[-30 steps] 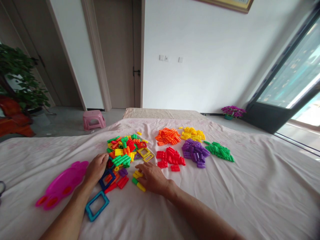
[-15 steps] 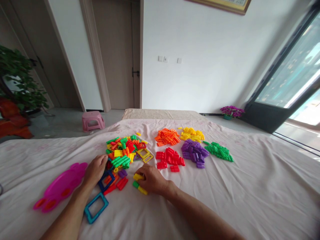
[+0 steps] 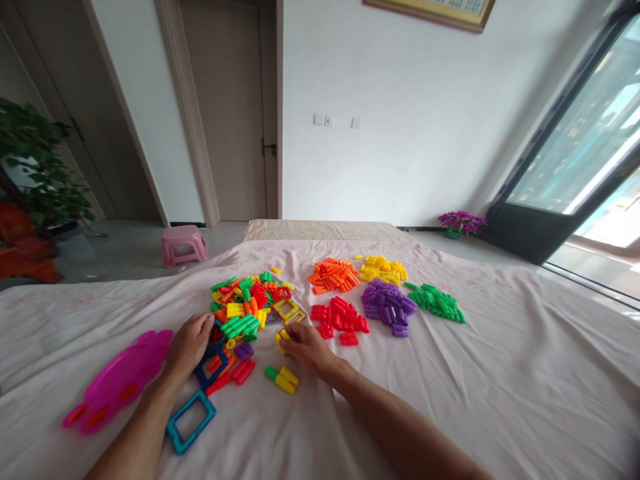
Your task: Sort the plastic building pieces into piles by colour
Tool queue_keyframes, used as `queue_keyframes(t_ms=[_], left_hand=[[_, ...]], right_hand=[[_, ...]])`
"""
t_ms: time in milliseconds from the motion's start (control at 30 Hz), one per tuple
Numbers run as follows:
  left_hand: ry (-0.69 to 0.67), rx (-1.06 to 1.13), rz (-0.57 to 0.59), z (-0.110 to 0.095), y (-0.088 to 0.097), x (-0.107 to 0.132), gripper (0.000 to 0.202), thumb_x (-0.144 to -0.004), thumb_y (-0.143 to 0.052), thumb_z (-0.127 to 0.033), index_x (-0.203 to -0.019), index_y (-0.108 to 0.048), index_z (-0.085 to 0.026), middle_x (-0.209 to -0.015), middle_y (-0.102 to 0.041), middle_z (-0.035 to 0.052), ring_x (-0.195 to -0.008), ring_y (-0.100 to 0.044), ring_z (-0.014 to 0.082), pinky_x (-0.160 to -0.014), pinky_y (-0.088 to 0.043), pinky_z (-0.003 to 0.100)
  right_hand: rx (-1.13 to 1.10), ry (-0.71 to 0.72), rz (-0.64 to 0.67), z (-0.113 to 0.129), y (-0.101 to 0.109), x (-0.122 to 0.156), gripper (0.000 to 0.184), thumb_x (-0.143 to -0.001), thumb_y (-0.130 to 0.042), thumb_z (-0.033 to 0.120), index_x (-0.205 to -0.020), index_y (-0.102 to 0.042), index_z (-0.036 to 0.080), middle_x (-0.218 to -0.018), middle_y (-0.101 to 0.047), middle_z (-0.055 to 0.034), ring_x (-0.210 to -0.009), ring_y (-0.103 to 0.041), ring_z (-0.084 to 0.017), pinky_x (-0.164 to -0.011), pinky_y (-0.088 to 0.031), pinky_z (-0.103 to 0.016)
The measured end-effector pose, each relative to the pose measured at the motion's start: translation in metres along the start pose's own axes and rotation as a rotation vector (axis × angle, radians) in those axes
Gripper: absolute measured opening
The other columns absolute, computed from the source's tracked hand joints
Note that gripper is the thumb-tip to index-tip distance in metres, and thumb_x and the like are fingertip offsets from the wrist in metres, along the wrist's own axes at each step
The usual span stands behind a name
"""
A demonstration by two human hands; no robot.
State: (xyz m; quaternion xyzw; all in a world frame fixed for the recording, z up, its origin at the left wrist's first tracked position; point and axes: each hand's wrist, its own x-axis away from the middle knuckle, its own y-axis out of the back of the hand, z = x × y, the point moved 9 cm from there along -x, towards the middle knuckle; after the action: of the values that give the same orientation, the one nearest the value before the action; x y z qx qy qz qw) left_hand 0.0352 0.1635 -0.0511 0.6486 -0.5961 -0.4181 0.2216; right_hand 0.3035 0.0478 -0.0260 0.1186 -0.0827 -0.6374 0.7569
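Observation:
My right hand [image 3: 306, 348] pinches a small yellow plastic tube piece [image 3: 281, 338] just above the cloth. Below it, a green tube piece [image 3: 271, 373] and yellow tube pieces [image 3: 287, 380] lie together on the cloth. My left hand [image 3: 193, 339] is closed at the left edge of a mixed pile of coloured tube pieces [image 3: 245, 308]; its fingertips are partly hidden, so what they grip cannot be made out. Close by this hand lie a dark blue square frame [image 3: 223, 373], red pieces [image 3: 243, 371] and a purple piece [image 3: 244, 351].
Sorted heaps lie right of the mixed pile: orange [image 3: 334, 275], yellow [image 3: 384, 269], red [image 3: 342, 313], purple [image 3: 388, 303] and green [image 3: 438, 303]. A magenta tray [image 3: 117, 373] and a teal square frame [image 3: 173, 437] are on the left of the cloth [image 3: 500, 393].
My right hand has lifted slightly away from the green and yellow pieces, with a yellow piece in its fingers. A second yellow piece now shows beside them. My left hand stays near the pile.

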Motion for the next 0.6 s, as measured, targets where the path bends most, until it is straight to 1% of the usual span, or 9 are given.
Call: queue_keyframes(t_ms=[133, 300, 400, 600], left_hand=[[0.004, 0.004, 0.007, -0.0003, 0.0003, 0.0005, 0.047, -0.091, -0.031, -0.047, -0.103, -0.067, -0.018, -0.114, -0.071, 0.0118, -0.107, -0.064, 0.0232, -0.093, -0.047, 0.032], [0.007, 0.009, 0.015, 0.0017, -0.0013, -0.0005, 0.046, -0.091, -0.03, -0.047, -0.103, -0.065, -0.019, -0.116, -0.07, 0.0117, -0.109, -0.064, 0.0227, -0.094, -0.046, 0.031], [0.012, 0.011, 0.02, 0.0032, -0.0024, -0.0009, 0.047, -0.091, -0.03, -0.047, -0.104, -0.064, -0.018, -0.117, -0.07, 0.0123, -0.11, -0.063, 0.0233, -0.094, -0.046, 0.032], [0.017, 0.009, 0.019, 0.0031, -0.0016, -0.0001, 0.045, -0.091, -0.03, -0.048, -0.102, -0.064, -0.02, -0.115, -0.07, 0.0114, -0.108, -0.065, 0.0232, -0.092, -0.047, 0.031]], right_hand=[[-0.136, -0.027, 0.014, 0.0007, -0.001, 0.0005, 0.021, -0.078, -0.061, 0.034, -0.072, -0.05, 0.018, -0.064, -0.05, 0.0043, -0.057, -0.049, -0.009, -0.052, -0.036, -0.02], [-0.27, -0.103, -0.017, -0.0055, 0.0022, 0.0008, 0.025, -0.075, -0.066, 0.038, -0.079, -0.055, 0.017, -0.066, -0.055, 0.0036, -0.057, -0.052, -0.009, -0.057, -0.042, -0.022], [-0.281, -0.113, -0.022, -0.0065, 0.0035, 0.0008, 0.024, -0.074, -0.067, 0.036, -0.078, -0.056, 0.016, -0.065, -0.056, 0.0035, -0.058, -0.053, -0.009, -0.057, -0.043, -0.022], [-0.279, -0.099, 0.001, -0.0039, 0.0015, 0.0025, 0.023, -0.074, -0.067, 0.036, -0.077, -0.055, 0.017, -0.064, -0.054, 0.0045, -0.056, -0.051, -0.008, -0.055, -0.041, -0.021]])
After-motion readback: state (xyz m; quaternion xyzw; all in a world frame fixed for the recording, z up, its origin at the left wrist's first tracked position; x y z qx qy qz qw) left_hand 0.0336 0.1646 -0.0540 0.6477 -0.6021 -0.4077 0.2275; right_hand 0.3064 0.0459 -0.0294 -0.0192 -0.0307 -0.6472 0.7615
